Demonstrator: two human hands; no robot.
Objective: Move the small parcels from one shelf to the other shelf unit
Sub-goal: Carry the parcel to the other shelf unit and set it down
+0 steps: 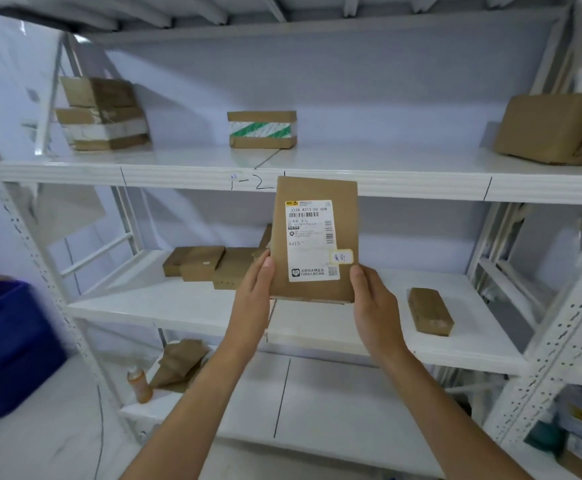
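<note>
Between both hands' grip, upright parcel (314, 237) (label forward)

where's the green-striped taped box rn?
Head view: the green-striped taped cardboard box sits centre of the white upper shelf, above the labelled flat parcel held by both hands.

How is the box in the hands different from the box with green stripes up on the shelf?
The held box is flat and stands upright in the air, gripped by the left hand and right hand; the striped box is chunkier and sits on the upper shelf, untouched. The held box shows a white shipping label with barcodes; the striped box wears a band of white tape with green stripes. Both are brown cardboard parcels.
</note>
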